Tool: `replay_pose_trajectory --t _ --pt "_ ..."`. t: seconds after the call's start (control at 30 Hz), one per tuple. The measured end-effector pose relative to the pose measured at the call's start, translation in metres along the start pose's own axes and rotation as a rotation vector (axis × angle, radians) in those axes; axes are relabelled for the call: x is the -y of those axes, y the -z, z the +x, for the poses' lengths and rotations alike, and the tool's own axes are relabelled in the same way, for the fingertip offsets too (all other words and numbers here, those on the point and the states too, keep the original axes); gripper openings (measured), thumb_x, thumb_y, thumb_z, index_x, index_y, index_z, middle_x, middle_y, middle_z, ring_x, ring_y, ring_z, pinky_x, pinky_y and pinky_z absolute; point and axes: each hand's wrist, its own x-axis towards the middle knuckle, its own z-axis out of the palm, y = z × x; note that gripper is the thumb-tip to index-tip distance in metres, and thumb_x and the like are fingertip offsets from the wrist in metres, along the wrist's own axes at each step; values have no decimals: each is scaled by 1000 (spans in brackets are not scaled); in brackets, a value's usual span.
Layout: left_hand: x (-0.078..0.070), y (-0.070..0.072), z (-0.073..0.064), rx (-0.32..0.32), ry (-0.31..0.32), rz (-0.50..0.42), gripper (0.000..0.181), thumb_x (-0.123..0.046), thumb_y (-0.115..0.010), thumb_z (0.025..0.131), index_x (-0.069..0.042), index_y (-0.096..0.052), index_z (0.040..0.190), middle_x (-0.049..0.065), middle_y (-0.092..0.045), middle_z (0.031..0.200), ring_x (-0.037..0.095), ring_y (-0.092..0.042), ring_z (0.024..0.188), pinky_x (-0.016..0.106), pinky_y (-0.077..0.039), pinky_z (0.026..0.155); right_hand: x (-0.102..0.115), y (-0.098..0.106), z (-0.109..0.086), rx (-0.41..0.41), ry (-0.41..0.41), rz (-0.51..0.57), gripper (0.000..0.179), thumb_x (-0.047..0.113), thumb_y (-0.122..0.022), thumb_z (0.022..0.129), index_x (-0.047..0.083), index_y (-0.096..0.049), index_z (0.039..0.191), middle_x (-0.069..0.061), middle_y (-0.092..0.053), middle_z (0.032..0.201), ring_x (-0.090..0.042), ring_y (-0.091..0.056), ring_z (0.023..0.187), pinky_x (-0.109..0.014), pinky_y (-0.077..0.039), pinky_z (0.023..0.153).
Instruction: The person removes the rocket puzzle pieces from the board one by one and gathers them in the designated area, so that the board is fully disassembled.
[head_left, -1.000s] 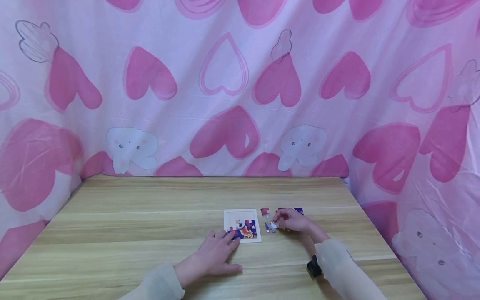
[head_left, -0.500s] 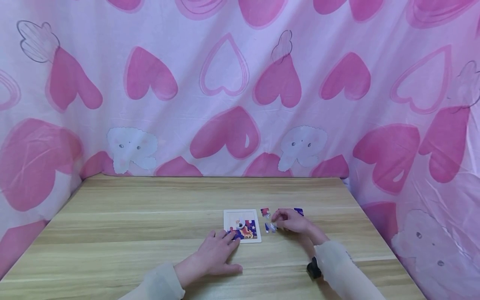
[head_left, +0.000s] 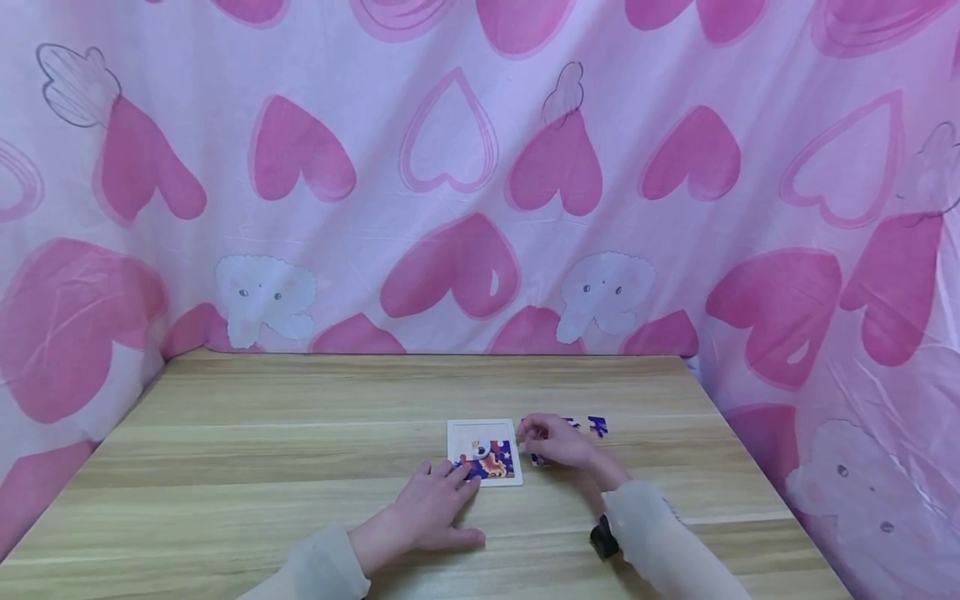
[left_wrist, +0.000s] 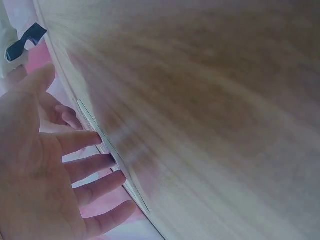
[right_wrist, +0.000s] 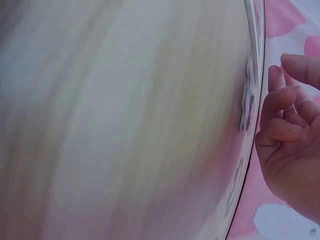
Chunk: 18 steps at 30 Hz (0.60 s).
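My left hand (head_left: 435,508) rests with spread, straight fingers on the lower left corner of a white-framed puzzle board (head_left: 452,437). Its lower part carries a fitted picture in purple and orange (head_left: 495,462); the upper part shows the pale base. Just right of the board, my right hand (head_left: 558,440) hovers over loose jigsaw pieces, its fingers loosely bent. In the right wrist view, nothing shows between the thumb (right_wrist: 302,70) and index finger. One jigsaw piece (head_left: 536,459) peeks out below the right hand, which partly covers others.
Two further jigsaw pieces lie behind the right hand: one partly covered (head_left: 572,422), the other a purple piece (head_left: 597,427). The wooden table (head_left: 300,417) meets a pink heart-patterned curtain (head_left: 450,258) at its back and sides. A black wrist device (head_left: 604,537) sits on the right forearm.
My right hand has shifted left toward the board, covering more of the near pieces and uncovering those at the right. The left hand stays put.
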Motion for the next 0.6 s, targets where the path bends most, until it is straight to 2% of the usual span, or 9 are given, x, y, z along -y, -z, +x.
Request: replay_pose_trajectory --t 0.2,0.37,0.6 --pt "1 -1 0 -10 -5 1 78 -71 -37 75 -15 -48 128 9 -42 131 31 -40 116 53 -34 87 7 -11 12 2 18 -51 17 6 -60 80 11 -60 96 1 -56 81 -16 -49 74 -30 -42 66" --pt "1 -2 1 -23 -14 12 78 -71 -36 76 -15 -48 128 9 -42 131 31 -40 115 53 -34 87 14 -20 20 26 -18 -52 19 7 -61 80 13 -61 98 3 -56 83 -15 -50 76 -30 -42 64" --pt "1 0 -1 -8 -12 1 78 -71 -36 76 -15 -48 128 9 -42 131 31 -40 116 52 -33 87 23 -28 28 54 -12 -88 23 7 -63 79 12 -62 102 3 -57 84 -14 -50 77 -30 -42 68"
